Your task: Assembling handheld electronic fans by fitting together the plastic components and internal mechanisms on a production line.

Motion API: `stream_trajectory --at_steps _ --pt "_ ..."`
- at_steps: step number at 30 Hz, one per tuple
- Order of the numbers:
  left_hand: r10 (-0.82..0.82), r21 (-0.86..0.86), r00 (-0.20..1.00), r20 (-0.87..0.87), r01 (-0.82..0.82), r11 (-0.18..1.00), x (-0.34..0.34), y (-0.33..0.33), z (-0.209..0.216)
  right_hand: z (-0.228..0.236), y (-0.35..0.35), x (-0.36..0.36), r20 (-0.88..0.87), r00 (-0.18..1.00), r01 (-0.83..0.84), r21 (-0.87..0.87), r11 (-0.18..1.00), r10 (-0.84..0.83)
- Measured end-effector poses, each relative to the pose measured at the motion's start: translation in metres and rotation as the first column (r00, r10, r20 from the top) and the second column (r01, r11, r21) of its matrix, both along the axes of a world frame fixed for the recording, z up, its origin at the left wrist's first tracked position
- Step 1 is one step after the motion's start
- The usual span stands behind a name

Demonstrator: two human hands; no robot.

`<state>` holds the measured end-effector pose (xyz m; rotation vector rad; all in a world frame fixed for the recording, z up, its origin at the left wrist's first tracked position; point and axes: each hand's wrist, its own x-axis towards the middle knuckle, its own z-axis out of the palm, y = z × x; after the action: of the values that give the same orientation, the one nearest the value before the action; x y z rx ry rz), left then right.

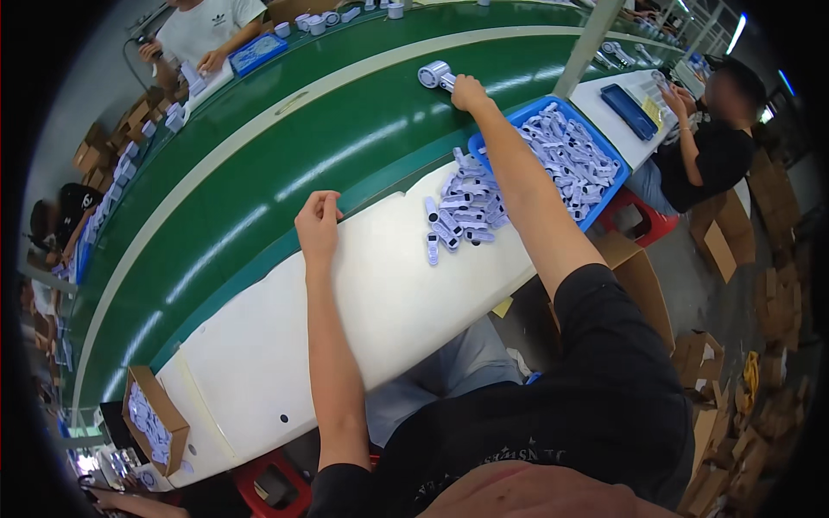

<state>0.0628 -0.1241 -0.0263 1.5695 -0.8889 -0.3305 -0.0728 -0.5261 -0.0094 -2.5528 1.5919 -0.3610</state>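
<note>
My right arm reaches out over the green conveyor belt (345, 129). My right hand (471, 92) is closed around the handle of a silver-grey handheld fan (434, 75), its round head pointing left. My left hand (318, 223) rests at the far edge of the white worktable (259, 337), fingers curled in, with nothing seen in them. Between my arms, near my right forearm, lies a loose pile of small lavender-white plastic handle parts (462, 207), several with black ends. Beside it a blue tray (617, 177) is heaped with more such parts, partly hidden by my forearm.
A cardboard box (177, 432) of pale parts stands at the table's left end. A metal post (587, 47) rises behind the blue tray. Across the belt a person in white (207, 34) works; another in black (712, 155) sits at the right. Cartons (635, 276) stand on the floor.
</note>
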Motion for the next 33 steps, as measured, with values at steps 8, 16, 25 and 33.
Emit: stream_trajectory --at_steps 8,16,25,33 --pt "-0.003 -0.009 0.998 -0.064 0.002 1.0 0.017 0.011 -0.004 0.051 0.164 0.019 0.029 0.773 -0.594 -0.316 0.739 0.634" --pt "0.035 -0.151 0.993 0.112 -0.018 0.988 0.009 0.002 -0.001 0.019 0.433 -0.158 0.658 0.258 -0.687 -0.391 0.613 0.707" --pt "-0.29 -0.218 0.956 0.035 0.291 0.932 -0.153 0.092 0.065 -0.146 0.461 -0.309 0.444 0.874 -0.284 0.144 0.948 0.195" --pt "-0.689 0.838 0.715 0.118 0.3 0.455 -0.203 0.249 -0.099 -0.171 0.437 -0.283 0.486 0.869 -0.299 0.363 0.883 0.095"
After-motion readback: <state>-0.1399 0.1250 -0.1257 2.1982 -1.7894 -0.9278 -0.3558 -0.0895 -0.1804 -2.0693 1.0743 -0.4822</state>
